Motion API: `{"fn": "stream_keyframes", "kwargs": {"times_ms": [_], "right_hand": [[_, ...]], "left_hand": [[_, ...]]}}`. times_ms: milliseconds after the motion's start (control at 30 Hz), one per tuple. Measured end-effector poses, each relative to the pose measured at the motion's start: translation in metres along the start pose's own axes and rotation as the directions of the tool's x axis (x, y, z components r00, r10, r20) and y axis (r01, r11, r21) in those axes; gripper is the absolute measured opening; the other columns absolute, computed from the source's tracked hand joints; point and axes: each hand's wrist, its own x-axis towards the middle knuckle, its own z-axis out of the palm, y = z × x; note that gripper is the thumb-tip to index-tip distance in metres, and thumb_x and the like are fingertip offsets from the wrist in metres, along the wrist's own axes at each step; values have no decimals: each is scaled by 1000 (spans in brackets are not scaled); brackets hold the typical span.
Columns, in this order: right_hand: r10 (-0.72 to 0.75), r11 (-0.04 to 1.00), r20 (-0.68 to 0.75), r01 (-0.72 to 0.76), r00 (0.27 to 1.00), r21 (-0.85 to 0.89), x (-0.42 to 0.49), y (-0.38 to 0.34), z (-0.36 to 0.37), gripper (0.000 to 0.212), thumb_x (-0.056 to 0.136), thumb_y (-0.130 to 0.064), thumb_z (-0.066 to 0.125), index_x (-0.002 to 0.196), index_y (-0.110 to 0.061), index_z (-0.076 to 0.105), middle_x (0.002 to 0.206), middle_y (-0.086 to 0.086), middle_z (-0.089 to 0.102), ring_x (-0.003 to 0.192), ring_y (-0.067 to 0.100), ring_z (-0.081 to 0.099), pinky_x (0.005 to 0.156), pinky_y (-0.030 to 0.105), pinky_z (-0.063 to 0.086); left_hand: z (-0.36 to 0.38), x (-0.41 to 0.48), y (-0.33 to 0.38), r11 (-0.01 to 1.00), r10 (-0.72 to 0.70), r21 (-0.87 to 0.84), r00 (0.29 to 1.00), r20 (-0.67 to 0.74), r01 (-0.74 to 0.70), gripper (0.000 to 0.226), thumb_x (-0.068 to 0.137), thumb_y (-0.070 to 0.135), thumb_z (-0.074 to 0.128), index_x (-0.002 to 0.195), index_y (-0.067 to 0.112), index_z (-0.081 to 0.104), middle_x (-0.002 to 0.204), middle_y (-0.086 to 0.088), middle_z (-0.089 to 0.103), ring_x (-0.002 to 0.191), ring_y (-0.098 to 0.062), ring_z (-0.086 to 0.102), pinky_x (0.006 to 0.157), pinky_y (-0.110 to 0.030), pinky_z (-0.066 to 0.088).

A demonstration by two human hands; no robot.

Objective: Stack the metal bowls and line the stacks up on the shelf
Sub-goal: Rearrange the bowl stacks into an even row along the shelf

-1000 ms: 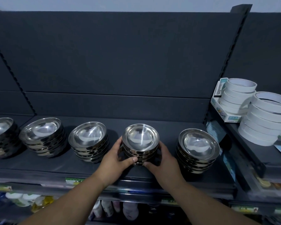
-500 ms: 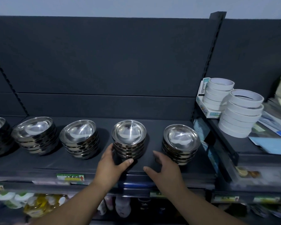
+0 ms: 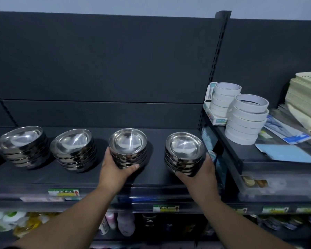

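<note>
Four stacks of metal bowls stand in one row along the dark shelf (image 3: 79, 177), each several bowls deep; the number per stack cannot be told. From left to right these are the first stack (image 3: 21, 146), the second stack (image 3: 73, 150), the third stack (image 3: 127, 148) and the fourth stack (image 3: 184, 153), all apart from one another, with the widest gap between the third and the fourth. Two hands are in view. The left hand (image 3: 115, 169) is spread wide round the third stack: its fingers (image 3: 108, 151) curl up the left side and the thumb lies along the near base, pointing right. The right hand (image 3: 199, 175) cups the fourth stack in the same way, with its fingers (image 3: 207, 158) up the right side and the thumb under the near edge. Each held stack thus sits between thumb and fingers, with its base on or just above the shelf; which cannot be told. The first and second stacks stand untouched, well left of the hands. On the adjoining shelf to the right stand two piles of white tape rolls (image 3: 248, 119), one behind the other, and near them lies one blue sheet (image 3: 285, 153). Two price labels (image 3: 63, 192) show on the near shelf edges.
</note>
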Motion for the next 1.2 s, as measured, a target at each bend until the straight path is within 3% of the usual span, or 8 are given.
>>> {"fn": "stream_keyframes", "kwargs": {"times_ms": [167, 667, 933, 1067, 1200], "right_hand": [[-14, 999, 15, 13, 1000, 43, 15, 1, 18, 116, 60, -35, 89, 150, -21, 17, 146, 3, 43, 132, 23, 44, 108, 42, 42], [-52, 997, 15, 51, 999, 62, 40, -9, 41, 116, 58, -32, 91, 150, -18, 21, 144, 7, 46, 131, 24, 46, 109, 38, 40], [-27, 1000, 51, 27, 998, 7, 21, -8, 32, 110, 63, -27, 89, 150, -14, 24, 145, 9, 44, 133, 25, 44, 109, 33, 37], [20, 1000, 82, -18, 996, -15, 0, -8, 26, 97, 66, -26, 88, 145, -11, 33, 140, 10, 47, 128, 25, 47, 106, 33, 39], [18, 986, 114, 1, 993, -165, -18, -6, 27, 74, 70, -35, 83, 131, -10, 48, 130, 9, 53, 118, 24, 53, 99, 32, 44]], "left_hand": [[3, 5, 1, 1000, 18, -23, 1000, 11, -18, 114, 58, 30, 91, 147, 29, 19, 139, 0, 50, 125, -21, 49, 109, -39, 39], [-2, 15, 3, 998, 51, -25, 997, 60, -50, 107, 61, 27, 90, 145, 27, 23, 132, 5, 53, 115, -12, 50, 101, -25, 37], [-2, 27, 6, 1000, 20, 20, 998, 57, -21, 111, 60, 29, 90, 146, 26, 21, 134, 2, 55, 117, -17, 53, 105, -32, 40], [-1, 17, 4, 999, -38, 35, 998, 59, 36, 123, 57, 34, 91, 151, 19, 13, 145, -2, 46, 132, -21, 45, 112, -37, 35], [-2, -13, -3, 994, -58, 95, 997, 56, 53, 117, 60, 37, 89, 151, 13, 18, 152, -6, 35, 138, -22, 37, 114, -35, 32]]}}
